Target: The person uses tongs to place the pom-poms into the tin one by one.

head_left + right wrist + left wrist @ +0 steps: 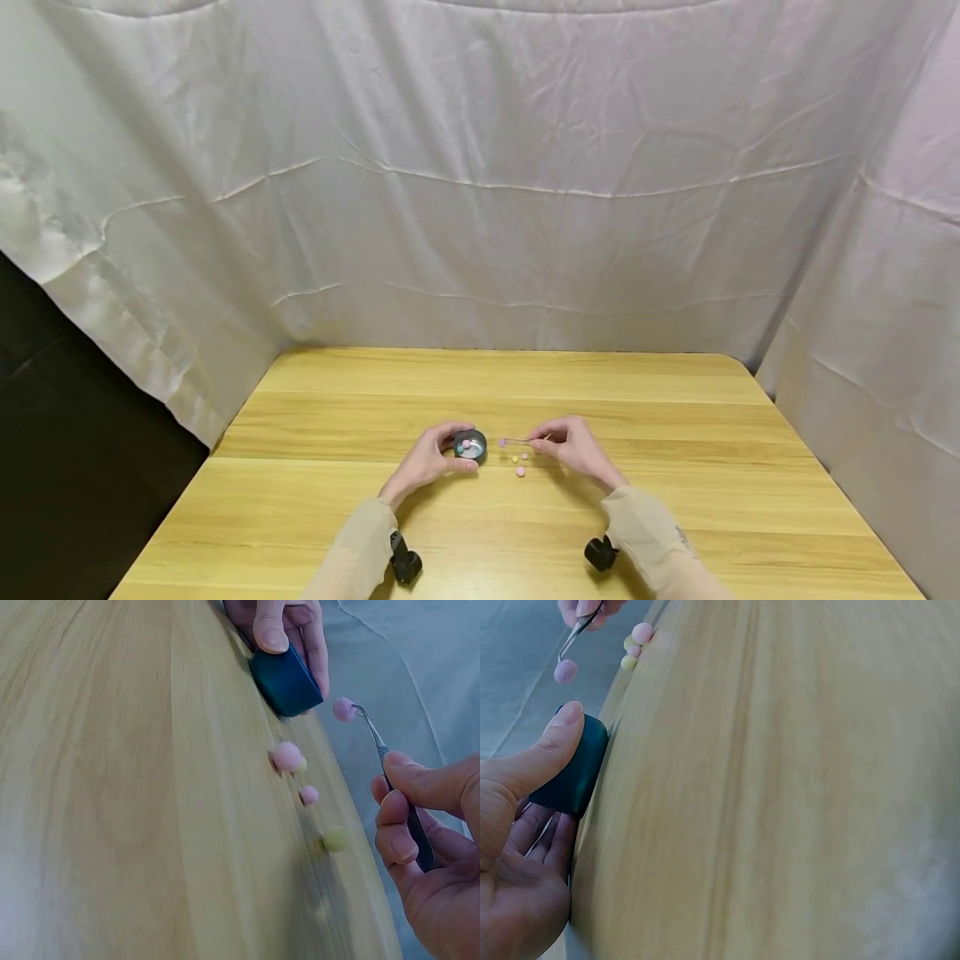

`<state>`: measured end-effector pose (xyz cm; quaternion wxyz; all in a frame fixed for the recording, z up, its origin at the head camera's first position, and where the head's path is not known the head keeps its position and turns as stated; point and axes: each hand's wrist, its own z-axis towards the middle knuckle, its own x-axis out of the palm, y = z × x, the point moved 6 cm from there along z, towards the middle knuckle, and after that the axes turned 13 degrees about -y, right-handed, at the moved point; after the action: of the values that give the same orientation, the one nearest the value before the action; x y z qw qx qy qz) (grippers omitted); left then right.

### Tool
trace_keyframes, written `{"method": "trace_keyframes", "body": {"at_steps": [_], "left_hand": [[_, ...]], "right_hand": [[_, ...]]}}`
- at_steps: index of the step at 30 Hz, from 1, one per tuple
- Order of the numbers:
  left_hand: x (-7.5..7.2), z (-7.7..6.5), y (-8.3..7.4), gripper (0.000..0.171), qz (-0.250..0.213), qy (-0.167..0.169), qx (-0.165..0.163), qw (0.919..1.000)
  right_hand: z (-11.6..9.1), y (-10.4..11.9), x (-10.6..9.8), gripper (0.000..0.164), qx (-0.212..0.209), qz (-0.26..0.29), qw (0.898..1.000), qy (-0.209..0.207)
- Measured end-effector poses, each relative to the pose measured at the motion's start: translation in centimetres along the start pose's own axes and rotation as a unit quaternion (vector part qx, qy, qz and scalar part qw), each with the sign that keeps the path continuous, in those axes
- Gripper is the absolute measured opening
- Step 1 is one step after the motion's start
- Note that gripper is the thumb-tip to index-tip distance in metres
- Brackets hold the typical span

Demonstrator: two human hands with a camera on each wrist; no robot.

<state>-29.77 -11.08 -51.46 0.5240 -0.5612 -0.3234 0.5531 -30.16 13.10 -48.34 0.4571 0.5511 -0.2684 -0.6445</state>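
My left hand (435, 454) holds a small dark teal round bowl (481, 459) on the table, thumb on the near side and fingers round the far side. Inside the bowl lie a pink pom-pom (467, 444) and a green pom-pom (460, 449). Between the thumb and fingers of my right hand (573, 448) are metal tweezers (382, 746) with bent tips. Those tips pinch a purple pom-pom (343, 709), raised above the table just right of the bowl. In the left wrist view the bowl's side (585, 769) faces the camera, its inside hidden.
Loose pom-poms lie on the wooden table (337, 500) between the hands: a larger pink pom-pom (286, 757), a small pink pom-pom (309, 795) and a yellow pom-pom (335, 839), with another yellow one partly hidden. Grey curtains (525, 233) hang behind the table and at its sides.
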Motion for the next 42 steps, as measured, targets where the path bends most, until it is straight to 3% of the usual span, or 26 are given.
{"method": "trace_keyframes", "body": {"at_steps": [42], "left_hand": [[0.0,0.3,0.4,0.063,-0.002,-0.007,-0.012,0.9999]], "right_hand": [[1.4,1.6,3.2,0.012,0.009,0.035,0.999,0.009]]}}
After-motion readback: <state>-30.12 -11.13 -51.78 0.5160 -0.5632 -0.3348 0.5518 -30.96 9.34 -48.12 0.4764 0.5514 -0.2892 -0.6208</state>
